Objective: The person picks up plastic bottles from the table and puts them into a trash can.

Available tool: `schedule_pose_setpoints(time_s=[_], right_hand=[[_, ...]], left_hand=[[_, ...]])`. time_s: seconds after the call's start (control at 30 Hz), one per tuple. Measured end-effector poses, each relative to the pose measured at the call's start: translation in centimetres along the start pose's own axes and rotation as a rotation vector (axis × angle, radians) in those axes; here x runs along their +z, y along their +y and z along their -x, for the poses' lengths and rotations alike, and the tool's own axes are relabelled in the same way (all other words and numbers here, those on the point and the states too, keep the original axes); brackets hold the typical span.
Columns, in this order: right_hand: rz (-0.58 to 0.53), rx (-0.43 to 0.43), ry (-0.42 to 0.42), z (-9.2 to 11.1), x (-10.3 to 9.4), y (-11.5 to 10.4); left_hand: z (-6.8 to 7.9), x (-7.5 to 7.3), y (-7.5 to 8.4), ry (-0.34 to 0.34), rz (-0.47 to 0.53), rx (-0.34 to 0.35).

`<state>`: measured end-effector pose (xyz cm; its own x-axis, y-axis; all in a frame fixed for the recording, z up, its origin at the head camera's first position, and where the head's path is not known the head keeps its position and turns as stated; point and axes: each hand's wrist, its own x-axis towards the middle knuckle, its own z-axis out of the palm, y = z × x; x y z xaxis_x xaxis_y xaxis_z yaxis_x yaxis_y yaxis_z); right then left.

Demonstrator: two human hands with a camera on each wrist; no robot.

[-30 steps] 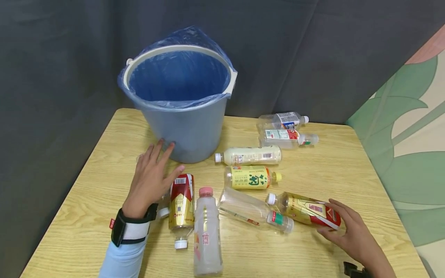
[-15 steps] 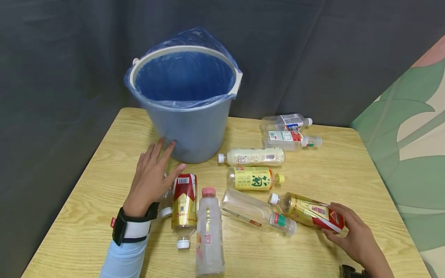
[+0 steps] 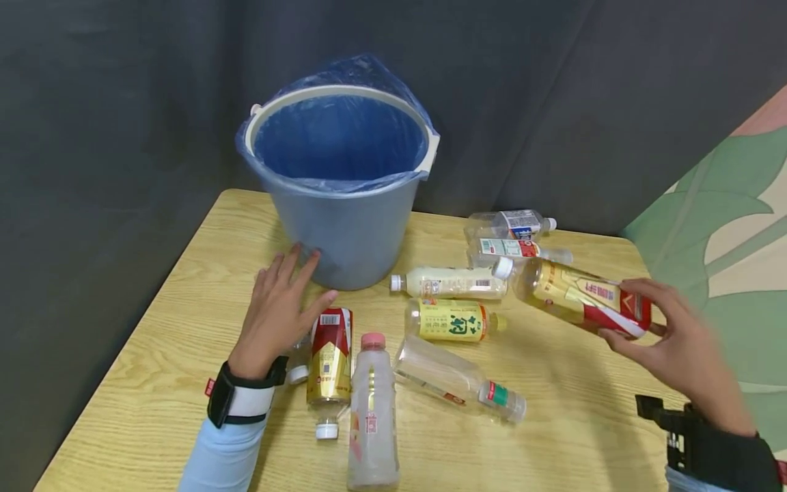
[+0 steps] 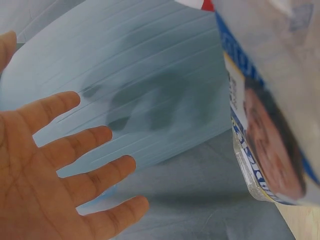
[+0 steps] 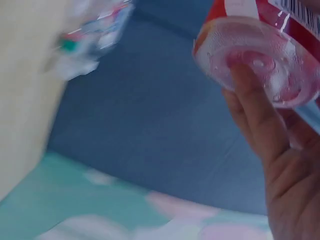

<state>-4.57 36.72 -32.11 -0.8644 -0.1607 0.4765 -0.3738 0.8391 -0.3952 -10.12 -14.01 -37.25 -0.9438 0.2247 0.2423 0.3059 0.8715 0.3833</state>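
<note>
Bottle with gold-and-red label [image 3: 581, 297] held above the surface [image 3: 147, 410], near its right edge; pinched at the base end by the right hand [image 3: 682, 338]. White cap points toward the left edge, tilted a little up. Left hand [image 3: 277, 318] holds nothing, fingers straight and spread, fingertips at the bucket's wall; contact cannot be told.

Room: open wood along the left edge, and a wider stretch below the held bottle toward the right edge. Bucket [image 3: 344, 232] stands by the rear edge, toward the rear left corner.

Labels: held bottle — Chinese characters, blurred; barcode near its base in the right wrist view. Second gold-and-red bottle [image 3: 330, 359] lies cap toward the front edge, barcode at its base end. Yellow-label bottle [image 3: 451, 320] carries a large dark-green character; cream bottle [image 3: 458, 282] above it has a barcode. Blue-edged bottle [image 4: 285, 100] shows beside the left palm.

Containers: blue liner [image 3: 338, 133] covers the bucket's inside and folds over the rim. Pink-capped bottle [image 3: 374, 424] is frosted; green-banded bottle [image 3: 445, 372] is transparent. Two clear bottles [image 3: 501, 249] lie side by side at the rear edge.
</note>
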Motion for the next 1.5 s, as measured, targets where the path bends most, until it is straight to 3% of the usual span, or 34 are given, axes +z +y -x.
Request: schedule_pose_setpoints(time_s=[0.2,0.4,0.67,0.9,1.13,1.5], right_hand=[[0.061,-0.039,0.033,-8.0,-1.5,-3.6],[0.043,-0.044,0.003,-15.5,-1.7,-7.7],[0.030,-0.081,-0.123,-22.3,-0.3,-12.4],[0.069,-0.152,-0.236,-25.9,1.7,-15.9],[0.092,-0.170,-0.343,-28.1,3.5,-18.1],[0.095,-0.146,-0.410,-29.0,5.7,-18.3]], left_hand=[[0.0,0.0,0.2,-0.005,-0.013,0.010],[0.3,0.1,1.4,-0.034,-0.012,0.031],[0.4,0.9,2.9,-0.054,-0.013,0.078],[0.5,0.9,3.2,-0.062,-0.012,0.069],[0.5,1.0,3.6,-0.053,-0.004,0.068],[0.2,0.9,3.7,0.017,-0.024,0.087]])
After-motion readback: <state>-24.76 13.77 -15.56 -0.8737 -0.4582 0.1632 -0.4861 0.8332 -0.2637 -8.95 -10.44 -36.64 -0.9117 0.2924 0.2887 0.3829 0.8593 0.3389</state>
